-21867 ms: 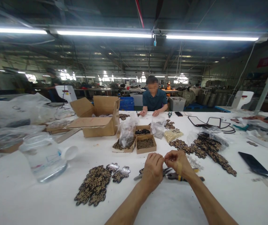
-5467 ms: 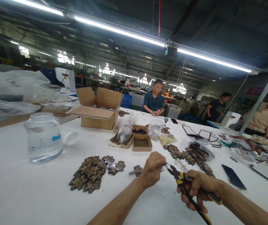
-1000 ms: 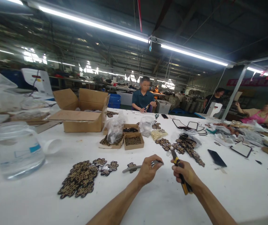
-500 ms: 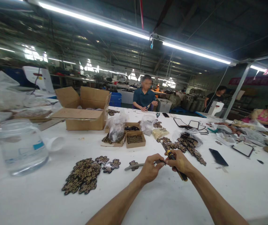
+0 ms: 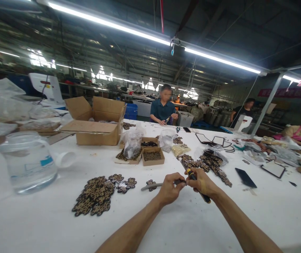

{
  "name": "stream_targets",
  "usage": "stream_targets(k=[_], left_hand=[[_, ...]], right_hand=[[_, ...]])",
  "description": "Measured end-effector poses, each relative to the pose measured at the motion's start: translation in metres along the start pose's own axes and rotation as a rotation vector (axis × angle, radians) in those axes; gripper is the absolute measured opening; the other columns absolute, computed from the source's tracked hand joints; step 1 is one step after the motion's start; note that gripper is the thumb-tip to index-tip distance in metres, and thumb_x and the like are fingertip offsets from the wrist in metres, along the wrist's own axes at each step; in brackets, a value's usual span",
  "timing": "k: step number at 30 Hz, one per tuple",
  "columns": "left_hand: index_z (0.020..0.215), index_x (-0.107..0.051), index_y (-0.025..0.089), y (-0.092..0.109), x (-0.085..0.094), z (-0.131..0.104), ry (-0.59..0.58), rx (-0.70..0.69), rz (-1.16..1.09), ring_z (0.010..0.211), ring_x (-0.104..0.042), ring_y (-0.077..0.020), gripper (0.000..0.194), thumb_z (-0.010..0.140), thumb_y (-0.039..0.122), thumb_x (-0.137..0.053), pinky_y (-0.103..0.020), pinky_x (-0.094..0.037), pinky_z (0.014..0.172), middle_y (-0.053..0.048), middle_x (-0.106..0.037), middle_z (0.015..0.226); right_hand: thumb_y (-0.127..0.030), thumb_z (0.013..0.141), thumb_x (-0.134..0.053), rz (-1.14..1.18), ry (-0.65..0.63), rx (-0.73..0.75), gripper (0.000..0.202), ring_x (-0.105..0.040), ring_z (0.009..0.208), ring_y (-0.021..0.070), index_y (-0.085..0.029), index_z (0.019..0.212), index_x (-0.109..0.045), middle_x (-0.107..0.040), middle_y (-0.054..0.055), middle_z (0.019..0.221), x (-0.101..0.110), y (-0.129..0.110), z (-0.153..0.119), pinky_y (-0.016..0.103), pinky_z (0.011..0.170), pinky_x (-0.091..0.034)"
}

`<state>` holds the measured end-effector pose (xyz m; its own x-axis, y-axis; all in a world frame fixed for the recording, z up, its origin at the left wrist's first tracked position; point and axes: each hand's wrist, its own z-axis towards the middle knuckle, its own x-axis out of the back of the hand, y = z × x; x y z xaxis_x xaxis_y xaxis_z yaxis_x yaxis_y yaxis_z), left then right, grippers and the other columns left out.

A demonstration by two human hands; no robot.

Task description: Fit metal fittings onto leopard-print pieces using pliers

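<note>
My left hand (image 5: 170,189) is closed around a thin grey strip (image 5: 151,187), whose free end points left over a flower-shaped leopard-print patch (image 5: 151,182). Its fingertips meet those of my right hand (image 5: 199,181) over the white table (image 5: 182,225). A black-and-yellow tool (image 5: 190,173) lies in the grip of my right hand, its metal tip pointing up and left. Whatever small part is between the fingertips is too small to make out. Left of my hands lies a pile of leopard-print patches (image 5: 95,195).
Small boxes of metal bits (image 5: 152,157), an open carton (image 5: 96,137) and a water jug (image 5: 30,165) stand left of centre and left. More patches (image 5: 210,161) and a phone (image 5: 246,177) lie at right. A person (image 5: 163,108) sits opposite.
The whole view has shifted slightly, so most things appear a little further right. Both hands keep the same hold and stay together.
</note>
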<state>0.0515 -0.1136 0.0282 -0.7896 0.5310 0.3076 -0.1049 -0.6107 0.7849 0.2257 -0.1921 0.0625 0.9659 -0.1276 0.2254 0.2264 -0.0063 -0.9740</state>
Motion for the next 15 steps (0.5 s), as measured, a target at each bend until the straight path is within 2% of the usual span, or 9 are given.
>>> stream_targets(k=[5, 9, 15], left_hand=[[0.084, -0.070, 0.017, 0.002, 0.001, -0.001, -0.018, -0.058, -0.021, 0.080, -0.061, -0.0165, 0.007, 0.082, 0.015, -0.064, -0.028, -0.046, 0.076, -0.004, -0.070, 0.084], [0.084, -0.069, 0.017, 0.002, 0.001, -0.001, -0.016, -0.074, 0.027, 0.077, -0.060, -0.0166, 0.005, 0.081, 0.016, -0.065, -0.029, -0.046, 0.076, -0.004, -0.069, 0.082], [0.084, -0.068, 0.018, 0.002, 0.000, -0.001, 0.008, -0.069, 0.105, 0.072, -0.058, -0.0155, 0.006, 0.084, 0.020, -0.063, -0.028, -0.044, 0.070, -0.004, -0.068, 0.079]], right_hand=[[-0.025, 0.070, -0.071, 0.122, -0.010, -0.042, 0.040, -0.046, 0.053, 0.0092, -0.016, 0.106, -0.056, -0.059, -0.001, 0.074, 0.000, 0.006, -0.005, 0.021, 0.043, -0.039], [-0.024, 0.069, -0.071, 0.132, -0.002, -0.045, 0.040, -0.047, 0.052, 0.0096, -0.015, 0.105, -0.056, -0.060, 0.000, 0.073, 0.000, 0.007, -0.008, 0.021, 0.042, -0.040], [-0.027, 0.072, -0.069, 0.179, 0.188, 0.019, 0.042, -0.046, 0.049, 0.0096, -0.015, 0.110, -0.054, -0.056, -0.003, 0.067, -0.017, 0.015, -0.009, 0.022, 0.041, -0.040]])
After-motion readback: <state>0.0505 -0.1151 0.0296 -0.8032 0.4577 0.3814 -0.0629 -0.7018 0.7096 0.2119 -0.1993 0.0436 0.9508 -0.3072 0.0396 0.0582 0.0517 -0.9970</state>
